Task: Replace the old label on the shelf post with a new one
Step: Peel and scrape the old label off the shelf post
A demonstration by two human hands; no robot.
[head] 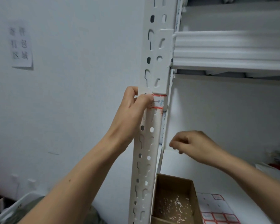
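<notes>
Label (159,101) above box (173,180) of white scraps (173,206)

We record one white metal shelf unit. Its post (149,65), punched with slots and round holes, stands at the front left corner and bears a red-bordered label (160,101) with blue handwriting.

On the upper shelf (233,67) we count one stack of white foam sheets (229,46).

On the lower shelf (192,168), white and flat, we note:
- an open cardboard box (173,183) just beside the post, with white scraps on its bottom
- a sheet of red-bordered stickers (217,212) just to the right of the box
- at the far right, blurred white and red items we cannot make out
</notes>
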